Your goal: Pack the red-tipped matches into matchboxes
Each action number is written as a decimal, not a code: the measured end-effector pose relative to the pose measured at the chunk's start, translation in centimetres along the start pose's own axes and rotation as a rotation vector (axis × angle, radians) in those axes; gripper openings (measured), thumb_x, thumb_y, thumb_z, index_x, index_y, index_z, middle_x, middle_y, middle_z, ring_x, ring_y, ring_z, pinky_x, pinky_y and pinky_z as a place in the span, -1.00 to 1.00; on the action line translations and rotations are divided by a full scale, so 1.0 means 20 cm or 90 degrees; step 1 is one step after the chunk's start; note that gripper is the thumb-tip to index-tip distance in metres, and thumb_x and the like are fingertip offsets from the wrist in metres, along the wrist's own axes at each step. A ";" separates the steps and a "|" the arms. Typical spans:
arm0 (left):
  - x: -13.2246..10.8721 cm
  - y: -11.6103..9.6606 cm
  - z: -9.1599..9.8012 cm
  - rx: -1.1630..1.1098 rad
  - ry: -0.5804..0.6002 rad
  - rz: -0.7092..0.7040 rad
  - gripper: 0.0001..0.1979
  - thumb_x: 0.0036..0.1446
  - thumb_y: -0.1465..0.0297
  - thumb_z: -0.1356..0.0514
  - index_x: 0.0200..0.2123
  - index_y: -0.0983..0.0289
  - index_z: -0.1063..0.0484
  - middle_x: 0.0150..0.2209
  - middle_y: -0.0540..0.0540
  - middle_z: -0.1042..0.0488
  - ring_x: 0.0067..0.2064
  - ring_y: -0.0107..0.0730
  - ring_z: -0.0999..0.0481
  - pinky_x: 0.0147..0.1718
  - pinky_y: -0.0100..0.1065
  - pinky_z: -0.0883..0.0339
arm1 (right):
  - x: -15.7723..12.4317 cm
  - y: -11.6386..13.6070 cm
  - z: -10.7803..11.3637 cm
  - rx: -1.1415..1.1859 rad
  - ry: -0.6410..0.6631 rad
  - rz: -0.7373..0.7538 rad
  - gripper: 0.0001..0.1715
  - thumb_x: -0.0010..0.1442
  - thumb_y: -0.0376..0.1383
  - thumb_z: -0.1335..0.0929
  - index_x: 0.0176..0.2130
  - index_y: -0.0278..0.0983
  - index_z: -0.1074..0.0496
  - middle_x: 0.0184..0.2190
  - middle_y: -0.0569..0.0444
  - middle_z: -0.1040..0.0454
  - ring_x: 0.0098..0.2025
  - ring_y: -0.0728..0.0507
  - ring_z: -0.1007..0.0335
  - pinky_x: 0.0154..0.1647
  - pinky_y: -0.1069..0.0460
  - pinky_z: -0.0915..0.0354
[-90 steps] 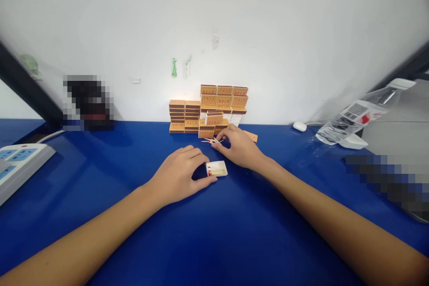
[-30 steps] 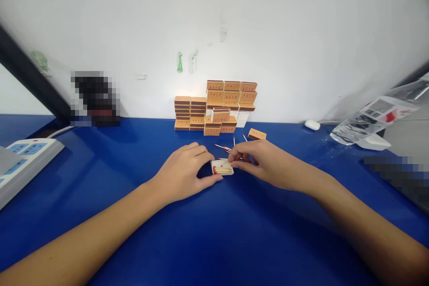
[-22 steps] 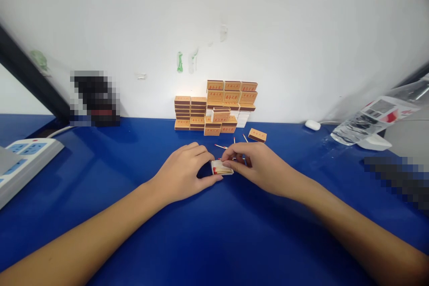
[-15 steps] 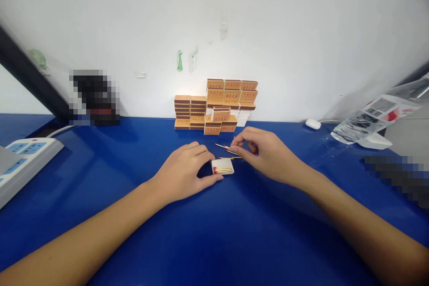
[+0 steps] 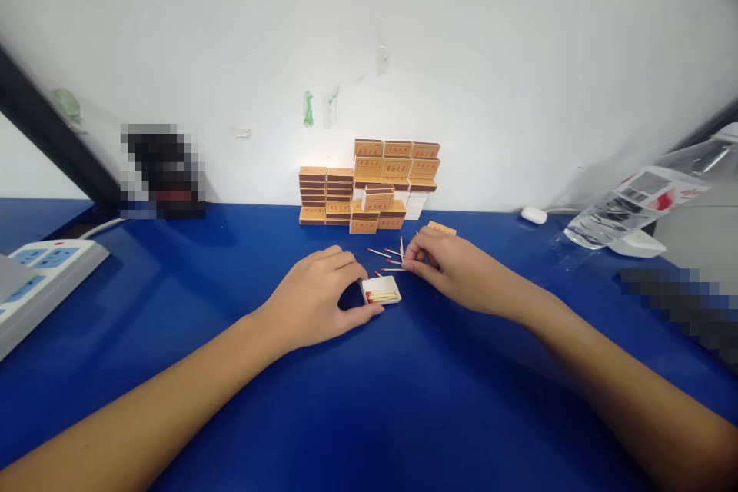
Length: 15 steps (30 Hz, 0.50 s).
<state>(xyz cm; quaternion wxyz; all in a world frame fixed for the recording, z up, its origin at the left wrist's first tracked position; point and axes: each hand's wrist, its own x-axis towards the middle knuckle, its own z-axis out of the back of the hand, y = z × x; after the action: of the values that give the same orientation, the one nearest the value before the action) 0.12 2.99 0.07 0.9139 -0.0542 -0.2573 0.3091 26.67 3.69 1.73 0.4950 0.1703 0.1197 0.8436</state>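
Observation:
A small white matchbox tray (image 5: pixel 381 290) with several red-headed matches inside lies on the blue table. My left hand (image 5: pixel 323 292) grips its left end between thumb and fingers. Behind the tray, several loose matches (image 5: pixel 379 252) are scattered on the table. My right hand (image 5: pixel 441 257) is just right of them, thumb and index finger pinched at the end of a match (image 5: pixel 395 262). Partly hidden behind my right hand lies a yellow matchbox cover (image 5: pixel 442 228).
Stacked matchboxes (image 5: pixel 369 169) stand against the white wall. A power strip (image 5: pixel 51 269) is at the left, near a blurred dark object (image 5: pixel 167 177). On the right are a white earbud case (image 5: pixel 534 214), a tilted plastic bottle (image 5: pixel 611 207) and a blurred dark item (image 5: pixel 680 307).
My right hand has shifted slightly right, showing more of the loose matches and the yellow cover behind it. My left hand keeps its hold on the tray.

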 end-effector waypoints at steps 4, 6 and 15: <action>0.00 -0.02 0.02 -0.010 0.030 -0.023 -0.72 0.25 0.15 -0.34 -0.21 0.26 -0.53 -0.27 0.09 -0.57 -0.20 -0.19 -0.52 -0.20 -0.16 -0.44 | -0.01 0.08 -0.04 0.012 0.013 -0.012 -0.83 0.42 -0.27 -0.32 -0.25 -0.23 -0.44 -0.25 0.01 -0.49 -0.26 -0.14 -0.41 -0.23 -0.04 -0.29; 0.00 -0.02 0.02 -0.020 0.036 -0.037 -0.73 0.24 0.15 -0.34 -0.21 0.26 -0.53 -0.28 0.08 -0.57 -0.21 -0.20 -0.51 -0.22 -0.17 -0.43 | -0.01 0.10 -0.05 0.006 0.032 -0.003 -0.83 0.42 -0.27 -0.33 -0.26 -0.23 -0.45 -0.28 0.02 -0.48 -0.26 -0.14 -0.41 -0.24 -0.04 -0.28; 0.00 -0.03 0.01 -0.034 0.037 -0.053 -0.73 0.23 0.16 -0.34 -0.22 0.26 -0.53 -0.30 0.07 -0.55 -0.24 -0.24 -0.50 -0.24 -0.21 -0.40 | -0.01 0.11 -0.06 0.002 0.060 -0.031 -0.85 0.41 -0.28 -0.37 -0.25 -0.25 -0.46 -0.22 0.02 -0.48 -0.25 -0.13 -0.42 -0.25 -0.03 -0.28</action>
<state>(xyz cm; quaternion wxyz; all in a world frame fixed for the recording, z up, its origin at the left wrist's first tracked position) 0.24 2.54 0.41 0.9313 -0.0768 -0.2405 0.2624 24.56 2.43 1.34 0.5090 0.1283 0.1485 0.8381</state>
